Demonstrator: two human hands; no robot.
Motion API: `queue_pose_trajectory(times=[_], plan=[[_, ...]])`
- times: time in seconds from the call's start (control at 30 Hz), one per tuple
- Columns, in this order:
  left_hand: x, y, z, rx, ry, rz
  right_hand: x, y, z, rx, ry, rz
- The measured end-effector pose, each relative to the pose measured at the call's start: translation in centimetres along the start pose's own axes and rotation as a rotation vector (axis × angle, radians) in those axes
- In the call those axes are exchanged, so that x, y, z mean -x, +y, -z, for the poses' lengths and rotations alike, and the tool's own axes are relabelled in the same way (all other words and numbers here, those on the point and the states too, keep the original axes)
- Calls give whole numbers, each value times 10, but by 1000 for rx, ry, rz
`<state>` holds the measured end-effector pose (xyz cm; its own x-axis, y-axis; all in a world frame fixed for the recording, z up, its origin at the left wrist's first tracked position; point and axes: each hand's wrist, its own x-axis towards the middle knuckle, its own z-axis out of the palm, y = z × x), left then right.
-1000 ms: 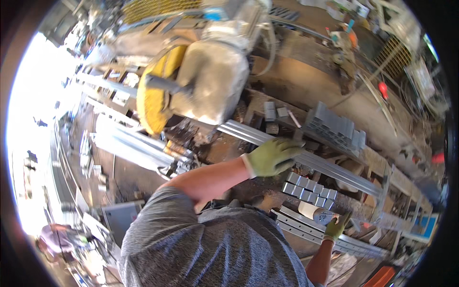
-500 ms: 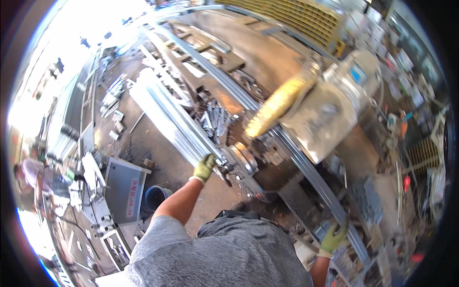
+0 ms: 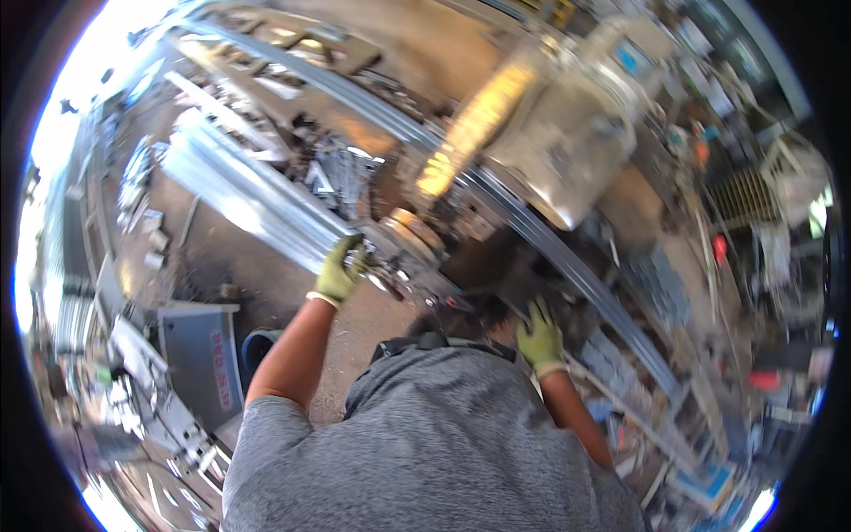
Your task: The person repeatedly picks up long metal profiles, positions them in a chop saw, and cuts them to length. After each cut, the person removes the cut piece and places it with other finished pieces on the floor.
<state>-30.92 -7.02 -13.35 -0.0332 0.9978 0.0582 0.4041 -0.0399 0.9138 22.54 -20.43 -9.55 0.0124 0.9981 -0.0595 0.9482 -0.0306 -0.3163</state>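
My left hand [image 3: 341,273], in a yellow-green glove, is at the front of a cutting machine, beside a metal clamp part [image 3: 386,282]. Its fingers are curled, but blur hides what they close around. My right hand [image 3: 539,339], gloved alike, reaches toward the machine's dark front with fingers stretched and apart, and nothing shows in it. Beyond it, long grey metal profiles [image 3: 567,257] run diagonally under the machine's yellow guard [image 3: 479,124] and its dusty metal housing [image 3: 563,155]. Silver profiles [image 3: 244,191] lie stacked left of the machine, their near ends by my left hand.
Short metal offcuts [image 3: 341,173] lie heaped between the stack and the machine. At left stand a grey cabinet [image 3: 191,355] and a dark blue bucket [image 3: 257,346]. Grey sheet-like pieces [image 3: 660,284] and assorted clutter fill the right side.
My right hand has left the near end of the long profiles and moved left to the machine's front. My left hand stays by the clamp part. The view has shifted to the right.
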Motion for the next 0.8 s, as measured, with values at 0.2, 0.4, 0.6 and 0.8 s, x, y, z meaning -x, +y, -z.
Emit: queue_pose_trajectory(times=[0.2, 0.4, 0.6, 0.8], plan=[[-27, -5, -18, -129, -224, 49, -2, -8, 9, -31, -3, -52], [-11, 61, -44, -920, -307, -266, -2, -12, 10, -43, -1, -54], [-11, 80, -51, -1058, -378, -172, -3, -13, 8, -24, 8, -80], [5, 80, -57, -1044, -312, -236, -1, -20, 0, -26, 38, -141]])
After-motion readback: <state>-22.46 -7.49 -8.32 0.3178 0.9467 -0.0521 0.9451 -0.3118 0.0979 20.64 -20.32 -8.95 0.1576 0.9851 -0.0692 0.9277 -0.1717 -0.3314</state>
